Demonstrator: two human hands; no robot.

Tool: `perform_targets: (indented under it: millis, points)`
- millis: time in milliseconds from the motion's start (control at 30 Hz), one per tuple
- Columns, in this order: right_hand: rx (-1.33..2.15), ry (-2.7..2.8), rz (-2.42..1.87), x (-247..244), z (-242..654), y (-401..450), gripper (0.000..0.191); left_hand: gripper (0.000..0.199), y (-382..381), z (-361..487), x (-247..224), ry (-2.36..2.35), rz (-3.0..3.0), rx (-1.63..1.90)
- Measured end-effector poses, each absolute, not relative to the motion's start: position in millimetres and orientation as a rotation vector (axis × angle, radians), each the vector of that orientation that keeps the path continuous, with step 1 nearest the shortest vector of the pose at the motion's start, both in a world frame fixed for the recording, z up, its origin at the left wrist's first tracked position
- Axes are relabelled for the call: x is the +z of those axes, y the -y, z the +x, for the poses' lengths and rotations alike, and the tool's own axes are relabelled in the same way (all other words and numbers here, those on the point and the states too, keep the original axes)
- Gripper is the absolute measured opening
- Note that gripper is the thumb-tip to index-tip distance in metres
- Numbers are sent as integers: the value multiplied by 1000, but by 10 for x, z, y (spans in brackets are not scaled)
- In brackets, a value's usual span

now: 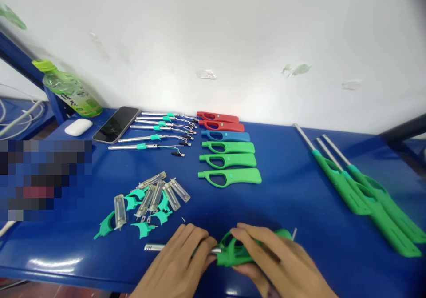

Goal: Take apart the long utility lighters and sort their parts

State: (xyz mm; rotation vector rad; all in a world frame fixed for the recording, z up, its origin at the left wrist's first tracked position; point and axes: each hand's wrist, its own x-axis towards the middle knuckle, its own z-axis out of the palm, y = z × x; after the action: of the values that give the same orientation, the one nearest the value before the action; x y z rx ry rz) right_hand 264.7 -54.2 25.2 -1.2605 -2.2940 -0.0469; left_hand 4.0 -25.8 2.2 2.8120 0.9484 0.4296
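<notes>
L hand [179,260] grips metal tube [154,247], R hand [282,260] grips green handle [228,258] nr front edge of table [83,269], prob. to steady both.

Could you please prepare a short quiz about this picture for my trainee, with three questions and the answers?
1. Count: how many red handles lie near the wall?
2. True or false: the blue handle lies between the red handles and the row's green handles.
3. Which hand covers part of the nearest tube?

Key: 1. Two. 2. True. 3. The left hand.
</notes>
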Motion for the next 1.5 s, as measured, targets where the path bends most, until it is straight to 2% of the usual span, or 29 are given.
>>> perform_targets:
  millis: [100,233,467,667,1000,1133,1367,1500]
  points:
    - [-22,2251,-1289,440,2717,563,29,35,267,3,7,-933,2839,435]
    - [11,2224,-1387,625,2843,537,30,49,274,-61,-24,-934,2905,400]
    - [81,2157,-1453,650,2954,548,33,58,250,-75,-55,-926,2940,294]
    - [187,2020,-1450,765,2958,491,28,36,217,-36,-27,-876,2893,330]
    - [354,1970,-1492,890,3006,382,28,29,139,73,155,-1116,2728,696]
    - [246,1915,-1512,982,3106,312,28,24,98,40,223,-1164,2617,785]
    - [143,2141,-1707,596,3472,178,35,31,77,-24,184,-1202,2635,698]
    - [67,2180,-1793,383,3562,224,45,34,80,-8,164,-1209,2700,646]
